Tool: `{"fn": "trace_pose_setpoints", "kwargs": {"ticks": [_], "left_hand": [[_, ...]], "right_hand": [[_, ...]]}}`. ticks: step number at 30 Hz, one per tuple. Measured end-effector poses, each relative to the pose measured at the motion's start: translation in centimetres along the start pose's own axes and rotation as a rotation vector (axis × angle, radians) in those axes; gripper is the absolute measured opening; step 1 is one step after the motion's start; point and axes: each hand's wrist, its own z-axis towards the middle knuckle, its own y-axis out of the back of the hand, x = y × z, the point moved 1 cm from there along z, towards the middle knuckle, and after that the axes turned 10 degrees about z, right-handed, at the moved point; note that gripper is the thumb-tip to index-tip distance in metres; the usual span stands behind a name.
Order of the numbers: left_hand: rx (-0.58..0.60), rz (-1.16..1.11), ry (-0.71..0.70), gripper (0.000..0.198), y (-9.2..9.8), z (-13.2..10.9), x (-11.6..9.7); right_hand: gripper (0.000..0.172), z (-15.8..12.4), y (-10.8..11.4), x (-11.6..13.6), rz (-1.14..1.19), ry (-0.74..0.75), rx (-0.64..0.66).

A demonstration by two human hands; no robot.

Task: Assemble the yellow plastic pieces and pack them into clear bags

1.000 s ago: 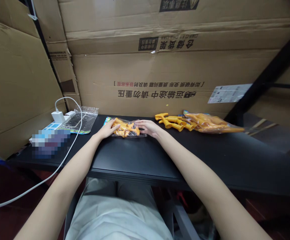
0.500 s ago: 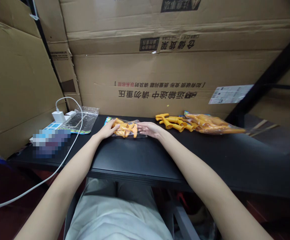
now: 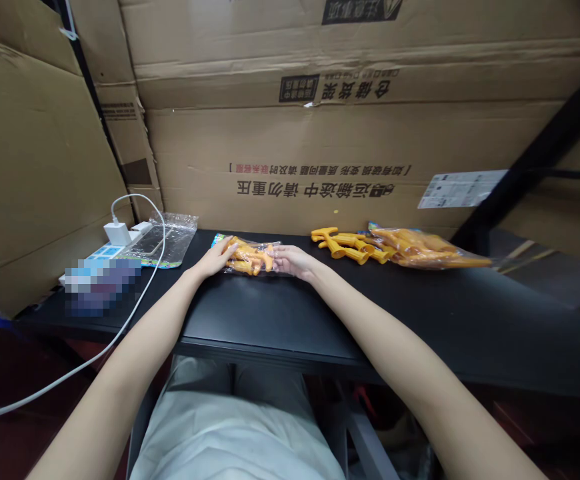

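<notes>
A clear plastic bag of orange plastic pieces (image 3: 250,259) lies on the black table, in front of me. My left hand (image 3: 216,259) grips the bag's left end, its thumb over the orange pieces. At the right end, my right hand (image 3: 293,260) has its fingers closed on the bag's clear edge. Loose orange pieces (image 3: 353,245) lie to the right, beside a fuller bag of orange pieces (image 3: 420,248).
An empty clear bag (image 3: 177,237) lies at the left, near a white charger (image 3: 117,233) whose cable (image 3: 143,300) runs over the table's front edge. A blurred object (image 3: 103,287) sits by it. Cardboard (image 3: 295,140) stands behind the black table (image 3: 280,320).
My right hand has moved slightly left, closer over the bag's right end. The orange pieces inside have shifted a little. My left hand has barely moved.
</notes>
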Motion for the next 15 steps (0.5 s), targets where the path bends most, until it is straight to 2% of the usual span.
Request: {"fn": "trace_pose_setpoints", "kwargs": {"ticks": [9,15], "left_hand": [[-0.003,-0.007,-0.032,0.056,0.0,0.1,0.2],[-0.024,0.013,-0.091,0.052,-0.3,0.5,1.0]], "right_hand": [[0.01,0.6,-0.3,-0.9,-0.116,0.0,-0.059],[0.025,0.8,-0.1,-1.3,-0.331,0.106,-0.06]]}}
